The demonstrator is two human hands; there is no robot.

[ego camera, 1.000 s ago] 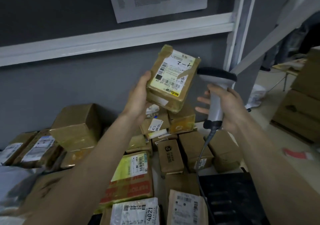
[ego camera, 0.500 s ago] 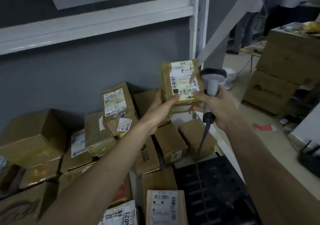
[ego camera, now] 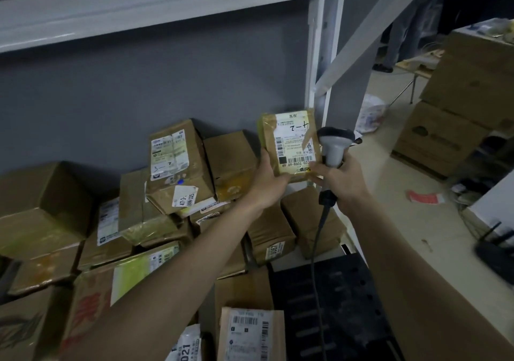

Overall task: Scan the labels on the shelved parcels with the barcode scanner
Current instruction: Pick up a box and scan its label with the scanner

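A small taped cardboard parcel point(ego camera: 289, 141) with a white and yellow label stands upright at the right end of the shelf, its label facing me. My left hand point(ego camera: 268, 182) grips its lower left edge. My right hand point(ego camera: 343, 178) holds the grey barcode scanner point(ego camera: 335, 145) by its handle, and its fingers also touch the parcel's lower right corner. The scanner head sits just right of the label, and its cable point(ego camera: 317, 249) hangs down. Several other labelled parcels point(ego camera: 178, 163) are piled on the shelf to the left and below.
A white shelf upright point(ego camera: 319, 63) and a diagonal brace rise just right of the parcel. A black perforated crate point(ego camera: 333, 305) lies below my right forearm. Large cartons point(ego camera: 456, 116) are stacked at right beside a pale counter with a black router point(ego camera: 498, 255). A person stands at the far back right.
The held parcel has come down and to the right, from raised in front of the wall to the shelf's right end. My right hand with the scanner has closed in on it.
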